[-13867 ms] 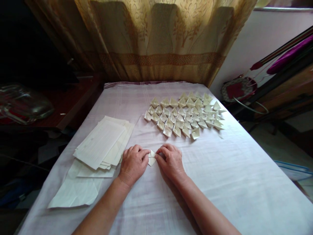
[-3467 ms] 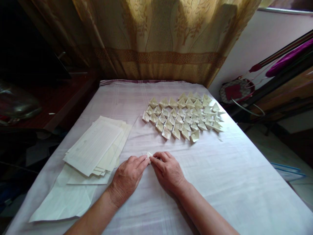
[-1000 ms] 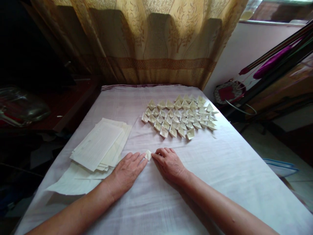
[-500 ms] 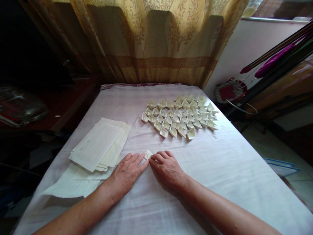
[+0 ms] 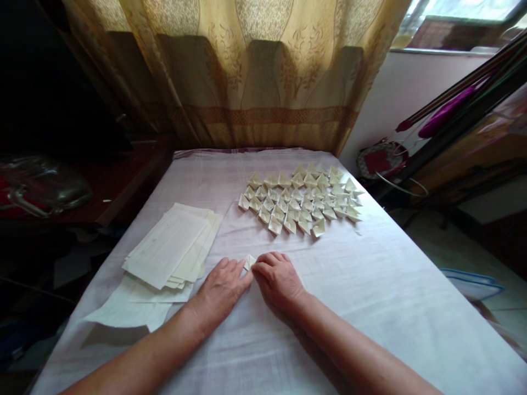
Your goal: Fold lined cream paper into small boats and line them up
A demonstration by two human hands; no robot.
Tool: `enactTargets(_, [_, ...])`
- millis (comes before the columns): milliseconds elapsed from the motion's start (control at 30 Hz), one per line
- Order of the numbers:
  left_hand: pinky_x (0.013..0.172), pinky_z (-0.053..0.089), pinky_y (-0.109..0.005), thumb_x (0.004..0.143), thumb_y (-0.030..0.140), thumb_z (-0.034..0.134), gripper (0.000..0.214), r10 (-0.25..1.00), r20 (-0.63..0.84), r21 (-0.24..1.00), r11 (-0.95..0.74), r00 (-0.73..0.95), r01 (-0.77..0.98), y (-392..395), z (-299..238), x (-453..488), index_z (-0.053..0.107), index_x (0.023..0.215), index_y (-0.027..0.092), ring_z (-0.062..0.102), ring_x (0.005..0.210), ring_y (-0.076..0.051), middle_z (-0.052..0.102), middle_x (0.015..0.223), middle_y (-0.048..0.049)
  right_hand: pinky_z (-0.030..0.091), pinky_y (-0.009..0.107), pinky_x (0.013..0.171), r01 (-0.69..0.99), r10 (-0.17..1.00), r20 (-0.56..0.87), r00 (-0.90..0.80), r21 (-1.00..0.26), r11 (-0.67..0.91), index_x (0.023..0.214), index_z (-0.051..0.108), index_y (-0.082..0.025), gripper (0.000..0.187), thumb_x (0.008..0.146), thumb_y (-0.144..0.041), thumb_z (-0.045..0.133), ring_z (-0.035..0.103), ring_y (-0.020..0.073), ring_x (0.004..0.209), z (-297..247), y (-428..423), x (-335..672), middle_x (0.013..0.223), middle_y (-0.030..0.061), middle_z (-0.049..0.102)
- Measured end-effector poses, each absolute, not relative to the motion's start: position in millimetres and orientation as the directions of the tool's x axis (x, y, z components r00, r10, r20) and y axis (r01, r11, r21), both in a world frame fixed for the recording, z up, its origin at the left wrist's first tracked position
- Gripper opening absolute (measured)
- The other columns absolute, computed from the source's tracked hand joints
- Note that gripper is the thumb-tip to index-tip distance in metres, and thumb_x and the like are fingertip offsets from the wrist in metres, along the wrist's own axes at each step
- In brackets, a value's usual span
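A small folded piece of paper (image 5: 249, 262), cream-coloured and creased, lies on the sheet between my two hands. My left hand (image 5: 224, 282) rests palm down, with its thumb and fingertips holding the paper's left side against the surface. From the other side, my right hand (image 5: 279, 278) pinches the paper's right edge, fingers curled and partly hiding it. Beyond both hands stand many little folded paper boats (image 5: 294, 203), packed in rows. A loose stack of paper sheets (image 5: 167, 249) lies left of my left hand.
A pale bedsheet (image 5: 362, 307) covers the surface under everything. Behind it hangs a gold patterned curtain (image 5: 263, 77). A dark red table (image 5: 119, 192) with a clear plastic bag (image 5: 45, 184) stands on the left. To the right are a round bag (image 5: 381, 159) and a slanted dark frame (image 5: 453, 109).
The camera view has tilted slightly upward. My hands stay around the folded paper, with only a slight shift of the right hand's fingers.
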State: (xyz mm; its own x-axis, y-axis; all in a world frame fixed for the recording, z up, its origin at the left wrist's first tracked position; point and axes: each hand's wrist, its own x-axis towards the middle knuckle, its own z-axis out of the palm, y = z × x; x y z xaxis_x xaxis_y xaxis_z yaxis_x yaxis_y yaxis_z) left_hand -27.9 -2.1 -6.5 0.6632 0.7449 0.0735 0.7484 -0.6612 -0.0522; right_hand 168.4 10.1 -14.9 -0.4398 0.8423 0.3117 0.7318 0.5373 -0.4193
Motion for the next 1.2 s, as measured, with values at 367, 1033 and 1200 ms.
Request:
enactTargets(367, [0.092,0.046,-0.038,0.089,0.017,0.061,0.024,0.911,0.121,0.359,-0.410,0.393,0.838,19,-5,-18,0.065,0.112,0.022,0.061,0.104,-0.023,0.070,0.108,-0.0049,0.040,0.035,0.082,0.756,0.892,0.315,-0.325,-0.480,0.445,0.104,0.069,-0.023,0.021,0.083,-0.021,0.067,0.058,0.0223,0.093,-20,12,161,0.101,0.0055,0.069])
enactTargets(1033, [0.058,0.041,-0.022,0.084,0.031,0.052,0.014,0.980,0.030,0.843,-0.130,0.197,0.522,23,-6,-13,0.060,0.086,0.020,0.055,0.058,-0.012,0.059,0.064,0.0046,0.044,0.023,0.062,0.435,0.969,0.207,-0.137,-0.866,0.247,0.095,0.068,-0.018,0.020,0.088,-0.031,0.054,0.059,0.0134,0.065,-14,23,151,0.077,0.0024,0.069])
enactTargets(1200, [0.059,0.044,-0.021,0.082,0.036,0.058,0.024,0.987,-0.024,0.922,-0.039,0.157,0.385,23,-10,-17,0.059,0.098,0.019,0.056,0.062,-0.012,0.060,0.070,0.0032,0.045,0.023,0.058,0.192,0.992,0.091,-0.087,-0.976,0.107,0.076,0.066,-0.018,0.020,0.083,-0.035,0.060,0.057,0.0127,0.059,-15,22,149,0.066,0.0006,0.066])
